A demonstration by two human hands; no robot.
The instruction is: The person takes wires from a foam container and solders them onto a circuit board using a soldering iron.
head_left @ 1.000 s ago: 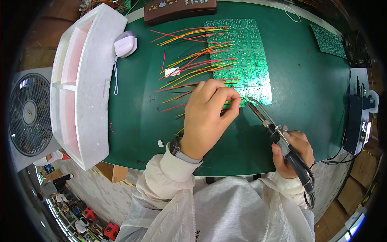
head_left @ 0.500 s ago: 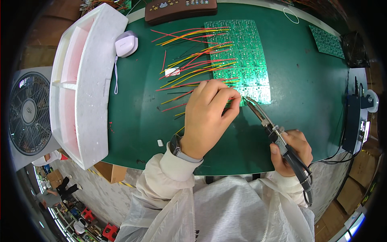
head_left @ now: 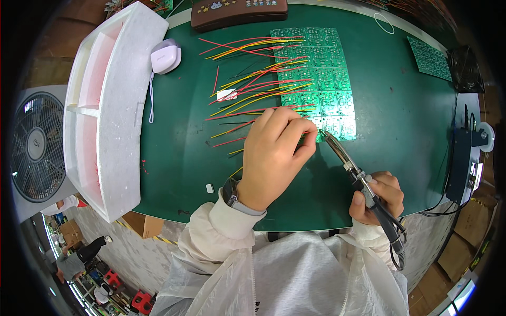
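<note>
A green panel of circuit boards lies on the green bench mat, right of centre. Red, yellow and black wires reach from its left part out over the mat. My left hand covers the panel's lower left corner, thumb and forefinger pinched together; whatever they hold is hidden, with wires running beneath the hand. My right hand grips a soldering iron with a thin metal tube along its shaft. Its tip meets the panel's lower edge, just right of my left fingertips.
A white foam box with compartments stands at the left, beside a fan. Near it lies a lilac case with a strap. A brown pencil case sits at the back. Far right are another board panel and a dark control unit.
The iron's tip has shifted slightly right and down relative to the bench view, and my right hand a little left. My left hand keeps its pinch. A person in the background has moved.
</note>
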